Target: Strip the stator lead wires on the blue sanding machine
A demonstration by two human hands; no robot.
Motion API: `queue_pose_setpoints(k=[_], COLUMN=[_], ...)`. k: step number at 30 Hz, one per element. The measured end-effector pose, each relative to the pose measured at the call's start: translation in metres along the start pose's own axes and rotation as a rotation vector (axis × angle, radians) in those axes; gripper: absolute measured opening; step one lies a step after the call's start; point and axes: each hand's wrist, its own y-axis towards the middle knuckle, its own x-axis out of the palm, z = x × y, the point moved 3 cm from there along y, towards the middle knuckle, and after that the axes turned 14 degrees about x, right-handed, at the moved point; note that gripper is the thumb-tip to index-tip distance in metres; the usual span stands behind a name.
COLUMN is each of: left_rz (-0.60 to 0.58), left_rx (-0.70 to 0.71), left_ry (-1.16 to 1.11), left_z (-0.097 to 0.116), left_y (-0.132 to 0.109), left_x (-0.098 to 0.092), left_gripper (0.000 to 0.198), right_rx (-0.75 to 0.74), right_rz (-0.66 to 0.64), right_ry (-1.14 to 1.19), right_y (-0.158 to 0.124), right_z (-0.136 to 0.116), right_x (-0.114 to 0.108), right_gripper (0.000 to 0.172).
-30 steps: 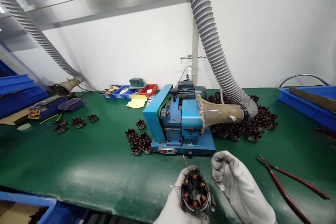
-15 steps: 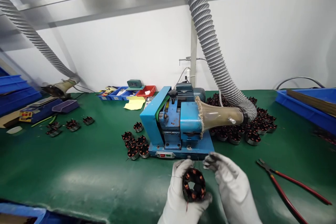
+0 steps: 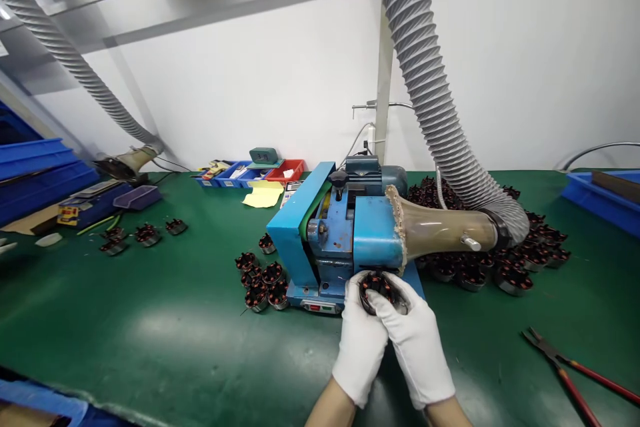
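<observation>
Both white-gloved hands hold one motor stator (image 3: pixel 379 285), a dark ring with copper windings, at the front of the blue belt-driven machine (image 3: pixel 377 230). My left hand (image 3: pixel 361 340) grips its left side. My right hand (image 3: pixel 413 333) wraps its right side, the thumb lying across the front of the ring. The stator is raised close under the machine's blue hood; whether it touches the machine is hidden. Its far side and any wire ends are out of sight behind the fingers.
Several stators (image 3: pixel 257 295) stand left of the machine, and a large pile (image 3: pixel 515 277) lies right. Red-handled cutting pliers (image 3: pixel 560 360) rest at the right. A grey hose (image 3: pixel 425 67) joins the tan funnel (image 3: pixel 445 230). Blue bins (image 3: pixel 605 203) sit at the edges.
Both hands have moved up and forward with the stator, from in front of the machine to under its hood. My right hand, earlier apart from the stator, now grips it. The view has shifted.
</observation>
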Motion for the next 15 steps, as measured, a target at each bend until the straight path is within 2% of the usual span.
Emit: queue_pose_setpoints(k=[5,10,13,15], left_rz=[-0.056,-0.059,-0.071,-0.08], left_rx=[-0.006,-0.015,-0.033,-0.114], left_ry=[0.003,0.016,0.017,-0.072], left_z=[0.004,0.009,0.015,0.02], left_y=[0.004,0.006,-0.01,-0.026], left_x=[-0.002,-0.004,-0.015,-0.029], left_gripper=[0.035,0.031,0.031,0.04], right_rx=[0.022,0.008,0.019,0.001], right_rz=[0.031,0.056,0.096,0.112], right_ry=[-0.006,-0.037,-0.073,-0.104], right_y=[-0.002,-0.003,-0.015,-0.03], right_z=[-0.004,-0.007,0.011,0.031], right_x=[0.001,0.004,0.0,-0.006], right_gripper=[0.043,0.043,0.05,0.057])
